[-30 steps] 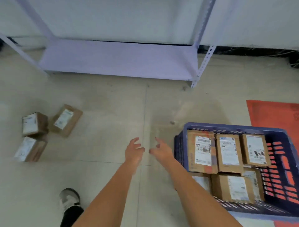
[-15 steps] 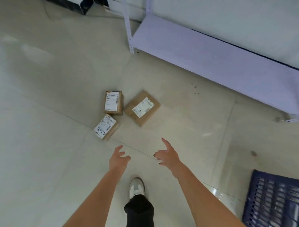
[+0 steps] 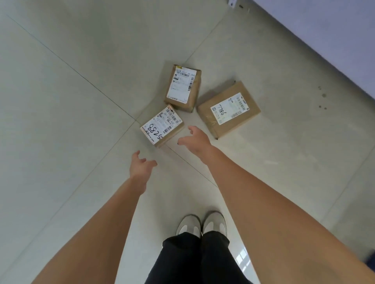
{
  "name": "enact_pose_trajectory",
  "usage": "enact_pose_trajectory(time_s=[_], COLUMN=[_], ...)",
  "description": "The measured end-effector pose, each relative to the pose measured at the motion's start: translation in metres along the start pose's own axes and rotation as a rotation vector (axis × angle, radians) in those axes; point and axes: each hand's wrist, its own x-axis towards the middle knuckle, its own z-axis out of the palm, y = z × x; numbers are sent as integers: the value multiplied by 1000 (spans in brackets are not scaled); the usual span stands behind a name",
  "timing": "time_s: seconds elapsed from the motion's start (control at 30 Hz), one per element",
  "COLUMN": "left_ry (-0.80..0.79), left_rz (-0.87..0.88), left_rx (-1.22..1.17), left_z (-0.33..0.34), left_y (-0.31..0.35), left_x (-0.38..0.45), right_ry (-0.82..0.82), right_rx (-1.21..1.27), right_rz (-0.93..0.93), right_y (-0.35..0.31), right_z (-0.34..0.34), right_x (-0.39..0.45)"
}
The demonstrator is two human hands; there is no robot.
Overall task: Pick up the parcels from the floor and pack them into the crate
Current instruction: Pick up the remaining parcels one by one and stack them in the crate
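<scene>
— What lies out past the fingertips, up toward the far right?
— A pale lavender shelf board [image 3: 332, 30] running slantwise, with a bit of white metal bracket [image 3: 232, 2] at its end.
— And under the fingers?
— Light tiled floor [image 3: 71, 81] with dark grout lines, a few small dark spots [image 3: 322, 95] off to the right.
— Back behind the fingers, nearer the body?
— Two grey-and-white shoes [image 3: 200, 225] side by side, below black trouser legs [image 3: 198, 259]

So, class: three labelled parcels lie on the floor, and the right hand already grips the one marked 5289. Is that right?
Not quite. The head view shows the right hand open beside the 5289 parcel, not gripping it. Three labelled parcels do lie on the floor.
</scene>
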Motion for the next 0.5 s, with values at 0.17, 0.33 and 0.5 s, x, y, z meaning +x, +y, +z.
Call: enact_pose_trajectory(time_s=[0.17, 0.33, 0.5], left_ry=[-36, -102, -63], left_rz=[53, 145, 200], left_rx=[-118, -239, -162], left_z=[20, 35, 25], left_y=[5, 19, 20], left_x=[67, 59, -17], right_ry=[0, -29, 16], right_rx=[-108, -101, 57], right_rz=[-69, -100, -8], right_y=[-1, 1, 13], right_z=[18, 21, -10], right_x=[70, 61, -18])
